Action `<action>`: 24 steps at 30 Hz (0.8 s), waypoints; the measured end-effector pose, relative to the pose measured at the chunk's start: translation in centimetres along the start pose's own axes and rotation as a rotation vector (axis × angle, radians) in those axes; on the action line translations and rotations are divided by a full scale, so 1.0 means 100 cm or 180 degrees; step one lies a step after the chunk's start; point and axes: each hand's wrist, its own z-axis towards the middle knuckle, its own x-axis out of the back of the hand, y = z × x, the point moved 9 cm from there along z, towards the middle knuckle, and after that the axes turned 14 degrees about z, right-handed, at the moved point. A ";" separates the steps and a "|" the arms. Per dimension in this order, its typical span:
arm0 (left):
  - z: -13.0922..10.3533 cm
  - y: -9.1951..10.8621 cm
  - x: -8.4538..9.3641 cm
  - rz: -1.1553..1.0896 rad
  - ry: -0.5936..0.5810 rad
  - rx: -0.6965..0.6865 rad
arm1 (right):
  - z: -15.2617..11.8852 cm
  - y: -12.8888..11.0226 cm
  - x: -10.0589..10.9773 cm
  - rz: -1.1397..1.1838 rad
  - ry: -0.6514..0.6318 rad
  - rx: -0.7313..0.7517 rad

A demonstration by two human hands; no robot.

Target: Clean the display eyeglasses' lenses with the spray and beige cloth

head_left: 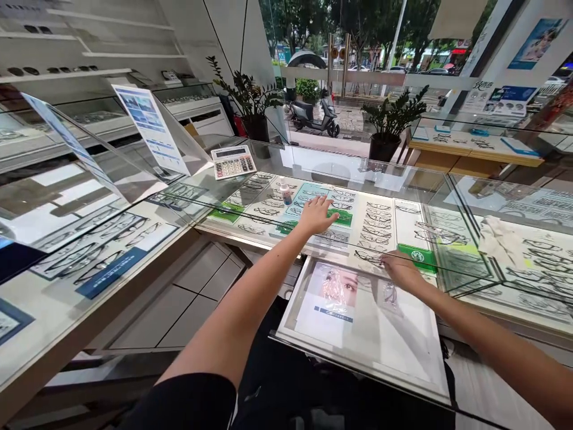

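Observation:
My left hand [317, 215] rests palm down on the glass top of the display case [286, 156], fingers spread, holding nothing. Beside it stands a small bottle [285, 192] with a white cap. My right hand [399, 269] is at the front edge of the case, over the open drawer [398, 352], its fingers closed near a pair of dark-framed glasses [369, 257]. The fingertips seem to grip the end of that frame. Rows of glasses [376, 224] lie under the glass between my hands. A clear plastic wrapper [336, 292] lies in the drawer.
A calculator [233, 162] sits on the counter at the back left, near a standing sign [150, 128]. More glasses fill the left case [111, 248]. A crumpled cloth [501, 242] lies at right. Two potted plants [384, 140] stand beyond the case.

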 end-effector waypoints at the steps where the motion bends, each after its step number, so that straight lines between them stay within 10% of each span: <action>1: 0.000 0.000 0.000 0.0005 -0.0003 -0.0001 | -0.012 -0.015 -0.003 0.0103 -0.0123 0.0102; 6: -0.002 0.002 0.002 0.0029 -0.0016 0.0020 | -0.073 -0.093 0.019 0.0523 -0.0481 0.0548; 11: -0.002 0.004 0.003 0.0037 -0.0011 0.0024 | -0.100 -0.135 0.124 0.0759 0.0061 0.1225; 17: 0.000 0.003 0.000 -0.0003 0.0003 0.0011 | -0.027 -0.054 0.241 -0.0212 0.0462 0.0487; 24: 0.000 0.001 0.003 -0.0038 0.0014 -0.0009 | 0.060 0.061 0.241 -0.1147 0.0360 -0.0178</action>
